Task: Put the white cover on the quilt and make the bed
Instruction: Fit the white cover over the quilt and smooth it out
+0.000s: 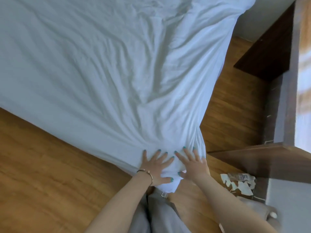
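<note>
- The white fabric quilt cover point(104, 64) lies spread over the bed and fills most of the upper and left part of the view; its near edge runs on a slant from the left side down to the corner by the hands.
- The cloth looks pale, with a faint blue cast in this light, and it is creased all over: long folds fan out from the near corner and run up and away across the surface.
- Toward the upper right the cover bunches into a thicker ridge that hangs over the far side of the bed.
- At the near corner the cloth gathers into a tight bundle of pleats, and a small tip of it hangs below the hands, over the wooden plank floor point(42, 157).
- The left hand point(155, 167) lies on that corner with fingers spread wide and flat on the cloth, thumb stretched out along the lower edge of the bundle; the nails are painted teal and a thin dark bracelet point(146, 175) circles the wrist.
- The right hand point(191, 163) rests just beside it, fingers likewise splayed and straight over the pleats, thumb pointing toward the left thumb; neither hand is curled round the cloth.
- Dark brown wooden furniture point(269, 52) stands to the right of the bed, well apart from the hands.
- A crumpled whitish wrapper point(239, 182) lies on the floor near the right forearm.
- Grey trouser legs point(161, 216) show at the bottom between the forearms.
</note>
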`<act>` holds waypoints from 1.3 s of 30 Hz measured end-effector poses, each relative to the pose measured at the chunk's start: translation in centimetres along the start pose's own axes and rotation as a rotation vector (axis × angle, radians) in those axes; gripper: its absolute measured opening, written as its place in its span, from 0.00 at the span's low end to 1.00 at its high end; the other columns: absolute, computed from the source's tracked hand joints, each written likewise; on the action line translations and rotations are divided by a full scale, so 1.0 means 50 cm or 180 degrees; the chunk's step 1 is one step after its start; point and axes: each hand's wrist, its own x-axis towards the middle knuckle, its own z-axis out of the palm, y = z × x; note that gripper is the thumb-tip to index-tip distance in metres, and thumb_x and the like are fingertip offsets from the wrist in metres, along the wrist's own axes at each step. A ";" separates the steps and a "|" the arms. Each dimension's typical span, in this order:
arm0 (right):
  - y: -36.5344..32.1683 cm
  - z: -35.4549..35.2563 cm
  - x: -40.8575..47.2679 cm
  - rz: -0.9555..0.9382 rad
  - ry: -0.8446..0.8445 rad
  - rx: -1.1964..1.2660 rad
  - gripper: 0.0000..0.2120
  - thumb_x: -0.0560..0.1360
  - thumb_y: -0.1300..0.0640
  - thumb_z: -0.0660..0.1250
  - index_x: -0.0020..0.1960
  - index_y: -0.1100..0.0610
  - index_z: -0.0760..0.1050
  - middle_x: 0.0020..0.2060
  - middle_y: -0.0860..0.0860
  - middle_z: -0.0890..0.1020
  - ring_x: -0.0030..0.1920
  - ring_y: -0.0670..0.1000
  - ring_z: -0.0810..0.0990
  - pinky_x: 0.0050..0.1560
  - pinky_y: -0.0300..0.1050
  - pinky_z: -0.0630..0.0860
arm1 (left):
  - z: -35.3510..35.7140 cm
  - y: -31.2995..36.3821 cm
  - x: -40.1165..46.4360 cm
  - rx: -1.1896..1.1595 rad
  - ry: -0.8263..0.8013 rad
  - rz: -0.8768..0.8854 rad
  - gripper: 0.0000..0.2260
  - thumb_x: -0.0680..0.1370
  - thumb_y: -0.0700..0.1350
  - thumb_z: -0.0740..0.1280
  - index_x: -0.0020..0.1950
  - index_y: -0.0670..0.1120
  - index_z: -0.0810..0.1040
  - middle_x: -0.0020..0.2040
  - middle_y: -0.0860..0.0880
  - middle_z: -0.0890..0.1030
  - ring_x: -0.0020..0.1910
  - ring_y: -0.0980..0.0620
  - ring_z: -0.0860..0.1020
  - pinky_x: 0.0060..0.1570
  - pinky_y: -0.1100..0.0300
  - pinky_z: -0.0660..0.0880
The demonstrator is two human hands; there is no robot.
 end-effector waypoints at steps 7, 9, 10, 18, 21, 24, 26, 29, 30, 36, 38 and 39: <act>-0.089 -0.101 0.011 0.0415 -0.0940 -0.0098 0.31 0.74 0.41 0.51 0.77 0.40 0.52 0.79 0.45 0.50 0.78 0.59 0.46 0.67 0.75 0.47 | -0.005 -0.177 -0.097 -0.0743 -0.0119 -0.1438 0.27 0.80 0.64 0.47 0.78 0.62 0.43 0.79 0.51 0.39 0.78 0.47 0.39 0.74 0.44 0.41; -0.127 -0.185 0.031 0.0436 -0.0945 -0.0085 0.28 0.72 0.48 0.51 0.72 0.49 0.66 0.71 0.52 0.70 0.69 0.60 0.68 0.67 0.63 0.63 | -0.019 -0.222 -0.141 -0.0704 -0.0231 -0.0904 0.25 0.82 0.58 0.51 0.78 0.59 0.51 0.80 0.51 0.50 0.78 0.49 0.49 0.74 0.49 0.53; -0.151 -0.221 0.042 0.0300 -0.0765 -0.0114 0.25 0.72 0.50 0.51 0.67 0.52 0.70 0.65 0.53 0.75 0.62 0.58 0.73 0.63 0.55 0.67 | -0.025 -0.246 -0.160 -0.0680 -0.0200 -0.0741 0.23 0.82 0.56 0.52 0.77 0.57 0.56 0.78 0.51 0.56 0.77 0.50 0.55 0.71 0.50 0.59; -0.537 -0.250 0.154 -0.1310 0.0223 0.0298 0.31 0.80 0.54 0.58 0.79 0.47 0.49 0.79 0.46 0.50 0.77 0.51 0.54 0.72 0.52 0.64 | -0.054 -0.581 -0.267 -0.0333 0.0257 -0.1320 0.30 0.80 0.63 0.53 0.79 0.59 0.45 0.79 0.52 0.38 0.78 0.49 0.37 0.75 0.48 0.40; -0.728 -0.240 0.187 -0.1514 0.1058 0.0655 0.33 0.81 0.53 0.59 0.80 0.46 0.46 0.79 0.46 0.48 0.79 0.50 0.50 0.76 0.50 0.56 | -0.087 -0.768 -0.315 -0.0877 0.0812 -0.1805 0.30 0.80 0.62 0.53 0.78 0.61 0.44 0.79 0.52 0.35 0.77 0.49 0.34 0.74 0.46 0.40; -0.895 -0.276 0.243 -0.1303 0.1090 0.0896 0.29 0.82 0.49 0.56 0.79 0.46 0.50 0.79 0.45 0.51 0.78 0.50 0.55 0.76 0.50 0.58 | -0.123 -0.961 -0.350 -0.1140 0.0976 -0.1996 0.28 0.81 0.59 0.53 0.78 0.61 0.44 0.79 0.51 0.35 0.77 0.48 0.35 0.75 0.47 0.43; -0.991 -0.312 0.287 -0.1205 0.0784 0.0839 0.28 0.82 0.49 0.56 0.79 0.44 0.50 0.79 0.45 0.50 0.78 0.52 0.53 0.76 0.53 0.58 | -0.143 -1.060 -0.371 -0.0830 0.0642 -0.1694 0.29 0.81 0.55 0.55 0.78 0.60 0.43 0.79 0.51 0.35 0.77 0.49 0.36 0.75 0.48 0.42; -1.127 -0.365 0.334 -0.0862 0.0628 0.1087 0.26 0.82 0.49 0.55 0.78 0.45 0.53 0.79 0.46 0.51 0.78 0.53 0.50 0.76 0.56 0.58 | -0.170 -1.186 -0.384 -0.0524 0.0265 -0.1369 0.28 0.82 0.50 0.54 0.79 0.59 0.43 0.80 0.52 0.40 0.78 0.49 0.39 0.75 0.48 0.42; -1.170 -0.385 0.350 -0.0814 0.0584 0.1196 0.26 0.82 0.50 0.56 0.78 0.46 0.55 0.79 0.46 0.52 0.78 0.53 0.50 0.75 0.56 0.58 | -0.181 -1.221 -0.384 -0.0404 0.0217 -0.1267 0.27 0.83 0.49 0.54 0.79 0.58 0.44 0.80 0.52 0.42 0.78 0.48 0.41 0.76 0.48 0.42; -1.385 -0.512 0.485 -0.0987 0.0248 0.1411 0.26 0.80 0.53 0.59 0.77 0.49 0.60 0.75 0.47 0.63 0.75 0.51 0.59 0.71 0.48 0.62 | -0.227 -1.420 -0.389 0.0053 0.0273 -0.1142 0.29 0.83 0.48 0.56 0.79 0.58 0.43 0.80 0.54 0.42 0.78 0.50 0.42 0.76 0.49 0.42; -1.441 -0.533 0.520 -0.0909 0.0232 0.1361 0.26 0.79 0.53 0.61 0.76 0.48 0.62 0.74 0.46 0.65 0.73 0.50 0.60 0.68 0.48 0.66 | -0.234 -1.491 -0.402 0.0118 0.0258 -0.1263 0.33 0.81 0.46 0.59 0.79 0.59 0.41 0.80 0.54 0.40 0.78 0.50 0.40 0.76 0.48 0.42; -1.470 -0.543 0.535 -0.0901 0.0228 0.1303 0.26 0.79 0.52 0.61 0.75 0.47 0.62 0.73 0.46 0.66 0.73 0.50 0.60 0.66 0.47 0.67 | -0.242 -1.528 -0.410 0.0073 0.0259 -0.1385 0.34 0.81 0.45 0.60 0.78 0.59 0.41 0.80 0.54 0.40 0.78 0.50 0.40 0.76 0.48 0.42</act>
